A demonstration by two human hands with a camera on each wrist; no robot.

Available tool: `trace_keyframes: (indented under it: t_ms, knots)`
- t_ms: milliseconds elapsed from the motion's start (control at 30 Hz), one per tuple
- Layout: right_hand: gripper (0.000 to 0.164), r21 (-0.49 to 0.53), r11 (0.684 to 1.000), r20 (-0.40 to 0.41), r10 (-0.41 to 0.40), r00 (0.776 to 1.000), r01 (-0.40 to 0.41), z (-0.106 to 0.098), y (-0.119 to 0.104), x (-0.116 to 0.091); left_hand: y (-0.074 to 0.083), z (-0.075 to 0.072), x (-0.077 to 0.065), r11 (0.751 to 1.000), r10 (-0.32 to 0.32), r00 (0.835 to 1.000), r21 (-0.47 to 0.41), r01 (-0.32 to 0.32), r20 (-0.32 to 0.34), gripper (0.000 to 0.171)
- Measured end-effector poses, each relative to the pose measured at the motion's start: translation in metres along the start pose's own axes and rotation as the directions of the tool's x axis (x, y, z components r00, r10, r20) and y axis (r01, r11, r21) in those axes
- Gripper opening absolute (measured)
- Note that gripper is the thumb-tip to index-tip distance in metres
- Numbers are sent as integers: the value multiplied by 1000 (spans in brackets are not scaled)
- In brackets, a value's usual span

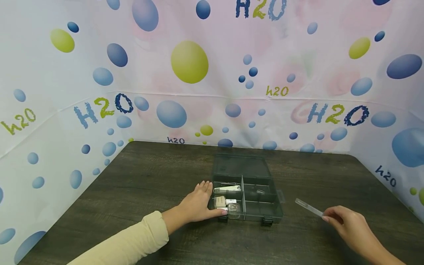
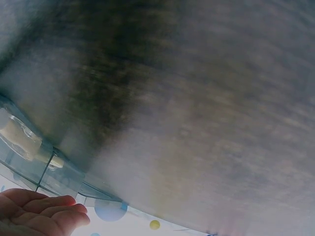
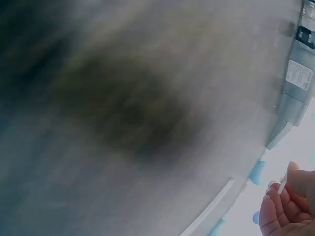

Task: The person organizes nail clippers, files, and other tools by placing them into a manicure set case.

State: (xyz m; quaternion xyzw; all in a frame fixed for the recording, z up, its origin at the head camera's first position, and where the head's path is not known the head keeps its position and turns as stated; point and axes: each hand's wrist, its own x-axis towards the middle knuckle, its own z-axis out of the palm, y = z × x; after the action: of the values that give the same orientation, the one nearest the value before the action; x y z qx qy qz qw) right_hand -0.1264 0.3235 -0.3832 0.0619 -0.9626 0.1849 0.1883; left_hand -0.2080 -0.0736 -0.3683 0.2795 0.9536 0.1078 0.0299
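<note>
A dark see-through organizer box lies on the table with its lid tipped back. My left hand rests along the box's left side, fingers straight and thumb over the front left corner. In the back left compartment is what looks like a nail clipper. The front left one holds a small beige bottle with a white cap and a small clear container. To the right of the box, my right hand pinches one end of a thin, clear flat strip, held apart from the box.
The dark wood-look table stretches around the box. Behind it and on both sides hangs a white curtain with coloured ovals and lettering. A printed label shows on the box in the right wrist view.
</note>
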Motion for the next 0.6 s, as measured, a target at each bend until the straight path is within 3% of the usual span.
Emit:
trace_keyframes:
  t_ms: [367, 600]
  knots:
    - [20, 57, 990, -107, -126, 986, 133, 9, -20, 13, 1, 1, 1, 1000, 4, 1000, -17, -5, -15, 94]
    - [23, 82, 966, -159, -231, 960, 246, 16, -35, 23, 2, 0, -1, 1000, 0, 1000, -11, 0, -5, 93]
